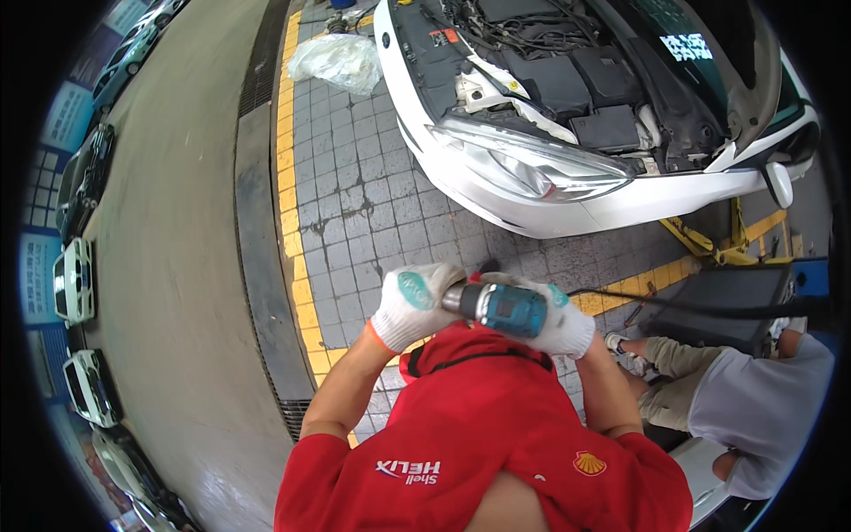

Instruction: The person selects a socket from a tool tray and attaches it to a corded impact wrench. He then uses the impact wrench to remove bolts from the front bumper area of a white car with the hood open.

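Close in front of my red clothing I hold a teal and black power drill (514,309) with both gloved hands. Its silver chuck (452,298) points left. My left hand (410,306), in a white knit glove with a green patch, is closed around the chuck end. At the other end, my right hand (567,326), gloved the same way, is wrapped round the drill's body; its handle is mostly hidden. Whether a bit sits in the chuck cannot be seen, since the left glove covers it.
Ahead stands a white car (567,213) with its engine bay (567,80) exposed. A yellow lift arm (709,239) and a black cart (727,301) are at the right, with a crouching person (753,399) nearby. A crumpled plastic sheet (337,62) lies on the tiled floor; parked cars line the far left.
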Action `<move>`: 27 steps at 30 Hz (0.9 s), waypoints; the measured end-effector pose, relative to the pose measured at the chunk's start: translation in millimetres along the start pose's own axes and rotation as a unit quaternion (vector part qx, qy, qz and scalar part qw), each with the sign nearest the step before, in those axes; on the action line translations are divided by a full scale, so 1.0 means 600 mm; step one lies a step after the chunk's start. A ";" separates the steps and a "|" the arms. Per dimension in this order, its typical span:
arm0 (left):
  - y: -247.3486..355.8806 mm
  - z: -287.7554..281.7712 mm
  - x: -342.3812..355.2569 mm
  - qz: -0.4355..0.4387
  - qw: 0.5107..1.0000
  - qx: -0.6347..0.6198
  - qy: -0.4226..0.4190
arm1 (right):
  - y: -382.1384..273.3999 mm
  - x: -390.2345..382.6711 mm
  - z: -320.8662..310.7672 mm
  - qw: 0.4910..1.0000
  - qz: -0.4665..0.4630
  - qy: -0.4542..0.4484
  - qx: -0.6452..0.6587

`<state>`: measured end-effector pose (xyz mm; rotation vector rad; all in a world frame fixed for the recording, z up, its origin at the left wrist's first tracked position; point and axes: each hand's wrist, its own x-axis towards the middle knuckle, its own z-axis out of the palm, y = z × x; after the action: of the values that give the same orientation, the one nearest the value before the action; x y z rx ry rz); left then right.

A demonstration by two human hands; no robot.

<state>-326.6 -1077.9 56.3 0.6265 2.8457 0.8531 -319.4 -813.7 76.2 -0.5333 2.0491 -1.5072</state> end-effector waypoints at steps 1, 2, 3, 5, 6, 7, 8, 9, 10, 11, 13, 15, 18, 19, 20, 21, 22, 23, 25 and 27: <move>-0.008 -0.004 0.028 0.010 1.000 -0.010 -0.008 | 0.004 0.012 -0.010 1.000 0.009 0.022 0.004; -0.014 -0.010 0.062 0.036 0.999 -0.019 0.007 | 0.016 0.019 -0.023 0.999 0.011 0.042 -0.031; -0.020 -0.015 0.093 0.062 0.997 -0.029 0.022 | 0.021 0.029 -0.037 0.997 0.021 0.063 -0.033; -0.032 -0.038 0.154 0.080 0.996 -0.029 -0.015 | 0.020 0.057 -0.070 0.992 0.034 0.116 -0.032; -0.039 -0.046 0.177 0.102 0.995 -0.014 0.003 | 0.027 0.066 -0.080 0.990 0.041 0.134 -0.020; -0.047 -0.059 0.209 0.130 0.991 0.006 0.026 | 0.040 0.079 -0.093 0.985 0.030 0.165 -0.043; -0.066 -0.073 0.233 0.106 0.994 0.021 -0.004 | 0.056 0.090 -0.102 0.979 0.024 0.193 -0.064; -0.088 -0.085 0.264 0.073 0.997 0.020 -0.001 | 0.066 0.106 -0.115 0.971 0.020 0.222 -0.086; -0.119 -0.090 0.283 0.033 0.999 0.020 0.000 | 0.065 0.125 -0.127 0.963 0.010 0.236 -0.130; -0.156 -0.089 0.297 -0.011 1.000 0.014 -0.003 | 0.058 0.141 -0.134 0.962 0.028 0.254 -0.094; -0.250 -0.067 0.358 -0.104 0.986 -0.126 0.017 | 0.044 0.163 -0.147 0.954 0.071 0.289 -0.027; -0.377 -0.020 0.423 -0.149 0.966 -0.206 0.057 | 0.034 0.185 -0.152 0.932 0.064 0.358 0.006; -0.495 0.026 0.545 -0.205 0.974 -0.065 0.072 | 0.047 0.208 -0.161 0.907 0.087 0.405 0.075; -0.535 0.042 0.575 -0.227 0.971 -0.039 0.071 | 0.048 0.218 -0.165 0.897 0.108 0.424 0.055; -0.552 0.053 0.608 -0.235 0.970 -0.009 0.056 | 0.051 0.220 -0.167 0.887 0.133 0.440 0.046; -0.570 0.063 0.636 -0.244 0.969 0.022 0.042 | 0.053 0.225 -0.166 0.877 0.158 0.452 0.037; -0.586 0.071 0.669 -0.254 0.966 0.041 0.025 | 0.049 0.232 -0.167 0.867 0.167 0.470 0.007; -0.601 0.081 0.686 -0.257 0.965 0.053 0.022 | 0.044 0.241 -0.166 0.857 0.175 0.484 -0.024; -0.617 0.095 0.716 -0.261 0.962 0.079 0.011 | 0.041 0.258 -0.165 0.835 0.196 0.513 -0.029; -0.621 0.101 0.746 -0.262 0.961 0.093 -0.009 | 0.050 0.272 -0.159 0.810 0.223 0.542 0.020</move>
<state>-853.4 -1143.6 -190.8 -0.1161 2.8705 0.4908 -506.4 -831.5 39.2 1.0412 2.6034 -1.6913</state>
